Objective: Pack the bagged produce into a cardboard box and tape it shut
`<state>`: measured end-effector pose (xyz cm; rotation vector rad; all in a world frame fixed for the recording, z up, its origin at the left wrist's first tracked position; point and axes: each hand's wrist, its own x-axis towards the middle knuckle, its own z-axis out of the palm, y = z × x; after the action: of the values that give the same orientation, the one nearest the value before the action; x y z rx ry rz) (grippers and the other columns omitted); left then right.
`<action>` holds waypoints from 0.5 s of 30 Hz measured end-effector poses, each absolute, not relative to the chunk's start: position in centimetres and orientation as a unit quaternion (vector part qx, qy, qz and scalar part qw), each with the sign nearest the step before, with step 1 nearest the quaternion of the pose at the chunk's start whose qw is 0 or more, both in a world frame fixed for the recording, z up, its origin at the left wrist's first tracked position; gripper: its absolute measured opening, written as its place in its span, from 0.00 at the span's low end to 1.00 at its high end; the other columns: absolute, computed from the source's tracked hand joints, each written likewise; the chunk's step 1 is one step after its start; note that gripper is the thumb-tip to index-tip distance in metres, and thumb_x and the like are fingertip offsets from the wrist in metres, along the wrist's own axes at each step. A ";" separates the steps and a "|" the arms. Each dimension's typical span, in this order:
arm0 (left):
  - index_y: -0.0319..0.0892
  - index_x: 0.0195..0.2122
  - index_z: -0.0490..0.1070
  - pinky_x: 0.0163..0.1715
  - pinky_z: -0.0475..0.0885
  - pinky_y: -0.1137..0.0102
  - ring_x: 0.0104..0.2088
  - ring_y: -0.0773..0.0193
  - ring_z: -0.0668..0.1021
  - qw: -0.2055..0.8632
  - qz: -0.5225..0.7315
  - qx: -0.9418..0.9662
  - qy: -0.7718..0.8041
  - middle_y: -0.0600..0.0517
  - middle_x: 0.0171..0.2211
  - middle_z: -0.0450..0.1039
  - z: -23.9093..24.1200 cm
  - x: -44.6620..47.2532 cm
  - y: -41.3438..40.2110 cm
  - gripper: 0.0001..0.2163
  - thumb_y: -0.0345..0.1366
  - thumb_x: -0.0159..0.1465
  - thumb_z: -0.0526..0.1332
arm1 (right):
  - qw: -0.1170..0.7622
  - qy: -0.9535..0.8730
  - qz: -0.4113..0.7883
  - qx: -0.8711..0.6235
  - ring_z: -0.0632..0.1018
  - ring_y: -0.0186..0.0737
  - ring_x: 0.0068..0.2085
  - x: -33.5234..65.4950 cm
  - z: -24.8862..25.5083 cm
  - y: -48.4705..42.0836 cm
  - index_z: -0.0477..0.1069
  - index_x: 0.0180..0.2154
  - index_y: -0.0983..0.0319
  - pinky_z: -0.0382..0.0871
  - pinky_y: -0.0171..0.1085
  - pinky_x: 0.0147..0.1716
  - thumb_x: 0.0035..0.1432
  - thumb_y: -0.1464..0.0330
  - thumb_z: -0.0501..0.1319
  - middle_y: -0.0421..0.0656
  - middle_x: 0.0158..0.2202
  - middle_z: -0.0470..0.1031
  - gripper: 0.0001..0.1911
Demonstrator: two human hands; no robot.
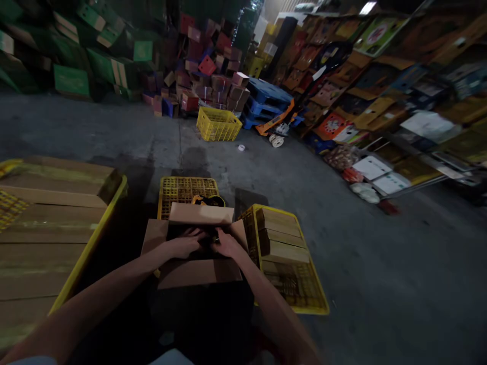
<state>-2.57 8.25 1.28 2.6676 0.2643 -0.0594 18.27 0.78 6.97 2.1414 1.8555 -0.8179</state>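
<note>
An open cardboard box stands directly in front of me, its flaps folded outward. Both of my hands reach inside it. My left hand is over the left half of the opening, with its fingers stretched out toward the middle. From the right side my right hand dips in, its fingertips lost in the dark interior. What lies under the hands is too dark to make out. Behind the box's far flap, a black and yellow item rests in a yellow crate.
At left is a large yellow crate with taped cardboard boxes; at right, another yellow crate holds boxes. Farther off stand a yellow basket, blue pallets and an orange pallet jack. Shelves of cartons line the right.
</note>
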 end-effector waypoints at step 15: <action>0.39 0.45 0.76 0.52 0.71 0.61 0.47 0.52 0.80 0.160 0.001 0.978 0.137 0.41 0.45 0.79 1.1 -3.8 7.9 0.07 0.33 0.68 0.61 | 0.209 0.674 -0.245 0.665 0.78 0.46 0.51 17.4 5.7 2.6 0.73 0.52 0.62 0.74 0.50 0.51 0.67 0.62 0.63 0.47 0.53 0.76 0.16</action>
<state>-3.76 7.90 1.05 2.7924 0.3901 0.0019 17.45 2.61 5.73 1.8497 1.8762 -0.6817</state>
